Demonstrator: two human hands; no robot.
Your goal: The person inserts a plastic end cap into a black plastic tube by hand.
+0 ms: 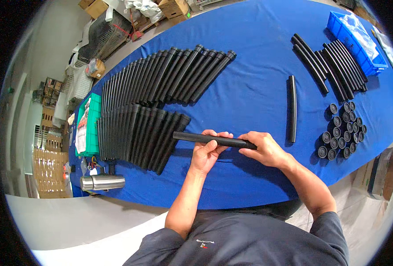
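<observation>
A black tube [188, 137] lies nearly level across both hands above the blue cloth. My left hand [205, 156] is closed around its middle from below, with the thumb along the near side. At the tube's right end, my right hand [267, 148] grips it between thumb and fingers. Those fingers cover that end, so I cannot tell whether a cap sits there. Just right of my hands a single black tube [292, 108] rests on the cloth. Beyond it stand several small round black caps [336, 132] in a loose cluster.
On the left, black tubes with wider ends lie in a far row [161, 75] and a near row [139, 137]. More tubes [333, 66] sit at the far right beside a blue crate [373, 66]. A green crate [93, 126] and a steel flask [103, 182] stand at the left edge.
</observation>
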